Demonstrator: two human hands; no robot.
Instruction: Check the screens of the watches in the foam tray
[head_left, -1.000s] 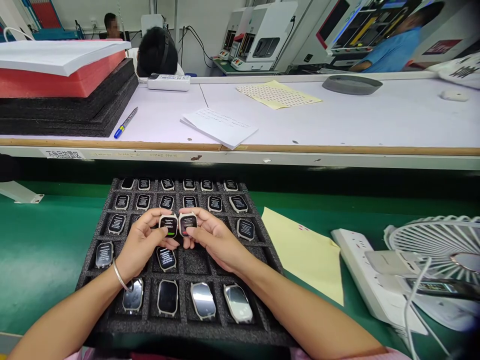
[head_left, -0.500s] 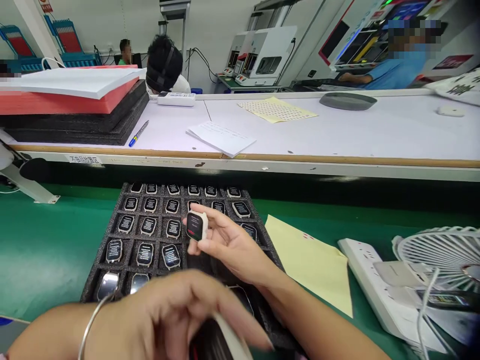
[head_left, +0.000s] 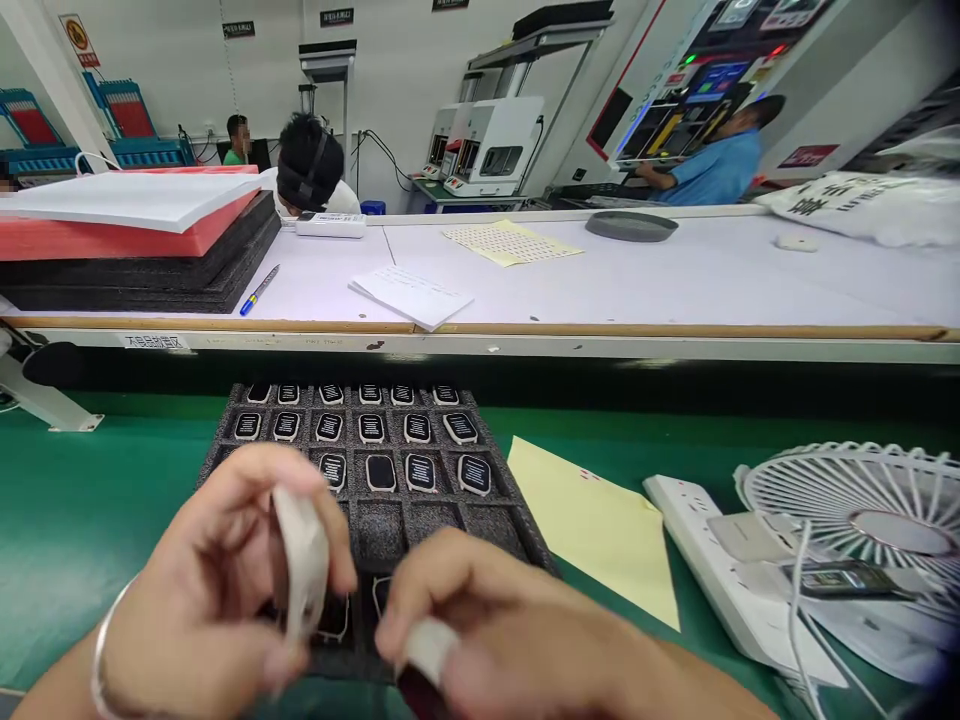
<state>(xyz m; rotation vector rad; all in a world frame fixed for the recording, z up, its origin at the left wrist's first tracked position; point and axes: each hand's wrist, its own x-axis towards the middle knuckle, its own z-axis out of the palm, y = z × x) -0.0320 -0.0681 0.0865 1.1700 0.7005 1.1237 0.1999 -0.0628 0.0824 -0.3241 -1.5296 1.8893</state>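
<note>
In the head view, my left hand [head_left: 217, 590] grips a smartwatch [head_left: 304, 560] between thumb and fingers, its pale case turned edge-on. My right hand [head_left: 517, 630], slightly blurred, is closed around a second smartwatch [head_left: 427, 665] with a pale case side and dark face. Both hands are above the near part of a dark foam tray [head_left: 487, 525]. Strapless smartwatches lie face up in its compartments, most with lit text. One watch [head_left: 381, 473] in the third visible row shows a dark screen. My hands hide much of the tray's near left.
Right of the tray lie a yellow sheet [head_left: 600, 530], a white power strip [head_left: 720, 570] and a white fan [head_left: 862, 520]. A raised white shelf [head_left: 525, 290] runs behind, with foam sheets [head_left: 135, 270], a pen [head_left: 259, 291] and papers [head_left: 411, 294]. Other people sit beyond it.
My right hand has drawn back from the tray's middle toward me, uncovering compartments. My left hand has moved left and tilted its smartwatch edge-on. The camera view has shifted slightly.
</note>
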